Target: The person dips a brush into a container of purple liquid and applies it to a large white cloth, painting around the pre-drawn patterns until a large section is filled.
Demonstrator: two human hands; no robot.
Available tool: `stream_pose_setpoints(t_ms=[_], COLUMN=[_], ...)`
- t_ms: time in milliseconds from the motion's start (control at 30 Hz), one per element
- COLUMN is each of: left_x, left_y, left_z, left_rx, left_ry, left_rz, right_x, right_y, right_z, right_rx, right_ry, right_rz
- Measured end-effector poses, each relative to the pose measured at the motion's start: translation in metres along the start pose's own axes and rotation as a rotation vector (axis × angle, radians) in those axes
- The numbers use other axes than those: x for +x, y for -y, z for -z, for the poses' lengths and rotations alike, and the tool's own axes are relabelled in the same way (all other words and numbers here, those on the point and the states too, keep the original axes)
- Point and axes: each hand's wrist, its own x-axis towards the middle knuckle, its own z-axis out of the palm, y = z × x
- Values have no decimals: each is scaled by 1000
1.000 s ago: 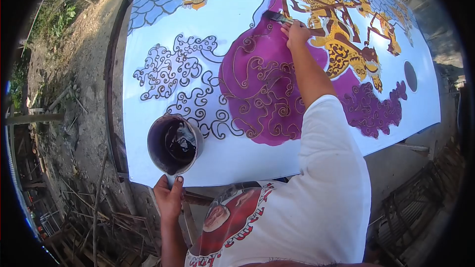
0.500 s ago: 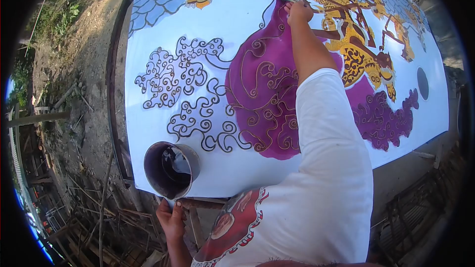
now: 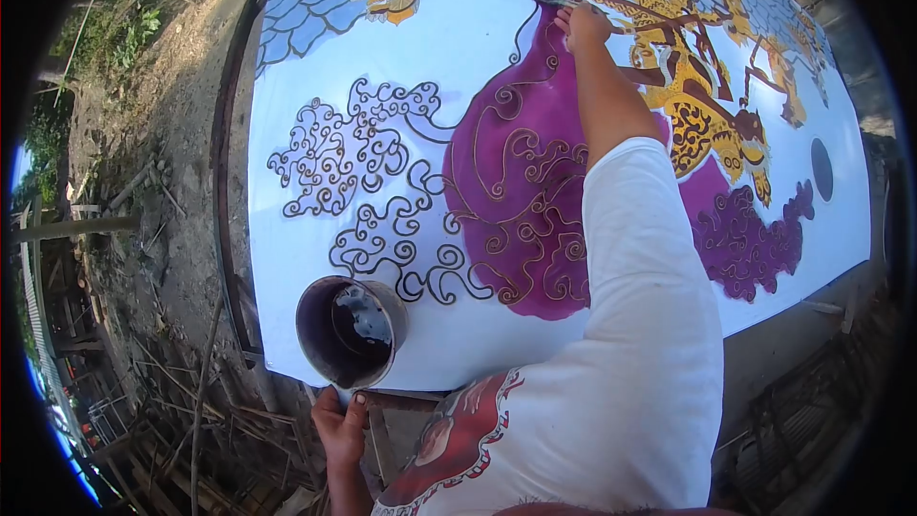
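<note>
My left hand [image 3: 342, 430] grips the short handle of a dipper [image 3: 313, 325] with dark liquid inside, held over the near left edge of the cloth. Out at arm's length, my right hand [image 3: 585, 27] is closed around a paintbrush [image 3: 562, 0]. Its dark, wet bristles touch the narrow upper tip of a purple area [image 3: 521, 115] on the white cloth [image 3: 458, 24]. Dark curling outlines [image 3: 358, 148] run left of the purple, some over pale lilac shading. Golden-brown painted figures [image 3: 693, 129] lie beyond my right forearm.
A dark frame edge [image 3: 224, 134] runs along the cloth's left side. Bare ground [image 3: 177, 124] and scattered sticks [image 3: 172, 382] lie to the left. Blue scale-like patterning [image 3: 310, 14] fills the cloth's far edge. Wooden slats [image 3: 793, 420] show in shadow at lower right.
The dipper and my left hand have shifted right and slightly down relative to the cloth. The brush stays at the purple tip. The whole view has moved a little.
</note>
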Motion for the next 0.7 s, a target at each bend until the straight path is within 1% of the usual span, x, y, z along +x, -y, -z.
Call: stream_pose_setpoints(t_ms=[100, 133, 200, 233, 333, 367, 400, 467, 500, 633, 700], left_x=[-1, -2, -5, -7, -9, -10, -9, -11, -12, -14, -14], left_y=[1, 1, -1, 0, 2, 2, 2, 5, 6, 6, 9], left_z=[-2, -2, -3, -1, 2, 1, 2, 4, 5, 4, 6], left_rx=[20, 23, 54, 53, 13, 5, -1, -11, -20, -26, -41], left_ry=[4, 0, -31, -38, -24, -30, -34, -43, -48, -47, -47], left_rz=[-3, -3, -1, 1, 19, 24, 29, 36, 42, 41, 35], right_x=[-13, -14, -13, -9, -11, -17, -18, -20, -17, -18, -29], right_y=[-9, -11, -18, -23, -28, -30, -28, -24, -22, -27, -34], right_z=[-22, -25, -33, -36, -51, -57, -60, -63, -62, -63, -70], right_rx=[-89, -87, -90, -20, -90, -61, -60, -267, -226, -199, -187], right_ry=[106, 107, 35, 18, 44, 33, 38, 86, 55, 93, 192], right_rz=[-27, -31, 55, 66, 90, 41, 38, 57, 102, 132, -22])
